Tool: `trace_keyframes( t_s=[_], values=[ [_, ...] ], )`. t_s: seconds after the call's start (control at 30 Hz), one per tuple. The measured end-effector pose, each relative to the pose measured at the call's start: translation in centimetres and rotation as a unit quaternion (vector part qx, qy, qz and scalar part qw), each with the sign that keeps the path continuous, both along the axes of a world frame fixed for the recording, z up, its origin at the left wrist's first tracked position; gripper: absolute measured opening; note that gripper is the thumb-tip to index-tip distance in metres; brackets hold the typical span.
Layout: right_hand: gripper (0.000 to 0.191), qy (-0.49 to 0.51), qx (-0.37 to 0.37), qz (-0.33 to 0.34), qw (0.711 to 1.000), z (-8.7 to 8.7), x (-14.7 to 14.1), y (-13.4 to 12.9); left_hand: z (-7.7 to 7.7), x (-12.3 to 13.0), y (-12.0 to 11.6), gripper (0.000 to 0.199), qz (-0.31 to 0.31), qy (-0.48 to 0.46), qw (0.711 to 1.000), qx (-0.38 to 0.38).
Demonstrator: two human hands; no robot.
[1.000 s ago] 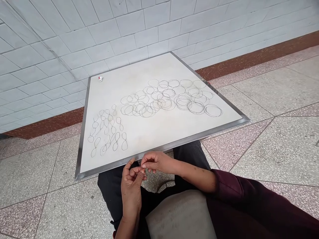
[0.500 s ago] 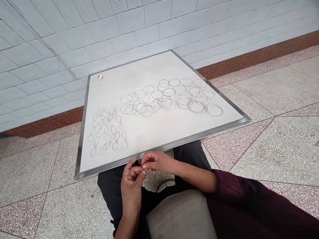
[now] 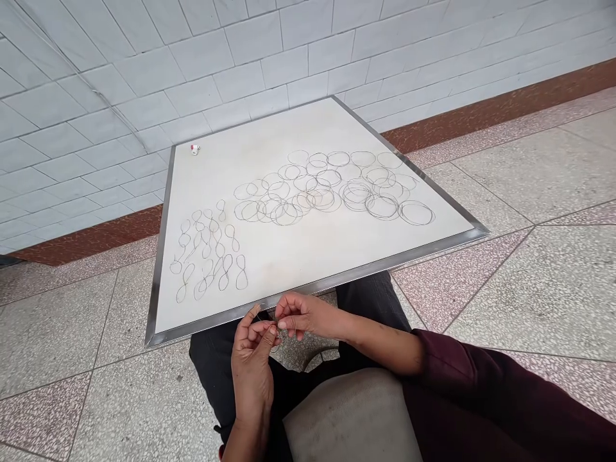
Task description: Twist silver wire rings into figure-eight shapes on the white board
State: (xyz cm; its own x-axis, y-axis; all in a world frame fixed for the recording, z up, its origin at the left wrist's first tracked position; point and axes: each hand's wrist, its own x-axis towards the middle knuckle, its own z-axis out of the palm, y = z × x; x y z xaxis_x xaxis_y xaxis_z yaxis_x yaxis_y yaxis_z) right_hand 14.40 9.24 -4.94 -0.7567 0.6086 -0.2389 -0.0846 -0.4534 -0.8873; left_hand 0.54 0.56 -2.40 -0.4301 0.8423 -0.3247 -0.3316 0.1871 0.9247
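Observation:
My left hand [image 3: 255, 353] pinches a thin dark wire [image 3: 276, 350] between thumb and fingers, just below the near edge of the white table [image 3: 298, 269]. Close against it, my right hand [image 3: 303, 316] grips the same wire with thumb and forefinger. Part of the wire is hidden by my fingers, so its full shape cannot be made out. On the left of the tabletop lie several wire pieces twisted into figure eights [image 3: 224, 280]. Many round wire rings [image 3: 416, 223] overlap one another across the middle and right.
A small white and red object [image 3: 195, 150] stands at the far left corner of the table. Metal trim [image 3: 385, 262] borders the tabletop. A tiled wall [image 3: 298, 70] rises behind it, and my legs [image 3: 212, 366] are beneath the near edge.
My hands have drawn slightly apart, the right one moving a little to the right. More of the wire loop now shows around the left fingers. The rings and figure eights lie as before.

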Motion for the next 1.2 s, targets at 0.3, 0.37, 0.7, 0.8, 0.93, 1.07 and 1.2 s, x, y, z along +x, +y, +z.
trace_keyframes(
  t_s=[0.3,0.37,0.7,0.8,0.93,1.07,1.2],
  values=[
    [0.035,-0.039,0.0,-0.03,0.999,-0.1,-0.8,-0.5,-0.3,-0.1,0.2,0.057,0.015,-0.085,0.996,-0.032],
    [0.034,-0.054,0.007,-0.032,0.998,0.0,-0.8,-0.6,-0.4,-0.1,0.2,0.056,0.012,-0.083,0.996,-0.036],
    [0.024,-0.05,0.079,-0.054,0.994,0.1,-0.9,-1.1,-0.6,-0.4,0.3,0.055,0.001,-0.059,0.998,-0.035],
    [0.023,-0.036,0.106,-0.041,0.993,0.2,-0.8,-1.0,-0.6,-0.5,0.3,0.055,-0.006,-0.061,0.997,-0.037],
    [0.022,-0.031,0.114,-0.034,0.992,0.2,-0.7,-0.8,-0.6,-0.6,0.4,0.052,-0.007,-0.064,0.997,-0.044],
    [0.021,-0.03,0.123,-0.039,0.991,0.4,-0.8,-0.9,-0.6,-0.7,0.4,0.051,-0.002,-0.073,0.996,-0.048],
    [0.019,-0.025,0.117,-0.041,0.992,0.5,-0.8,-0.9,-0.6,-0.8,0.4,0.05,-0.002,-0.075,0.996,-0.046]
  ],
)
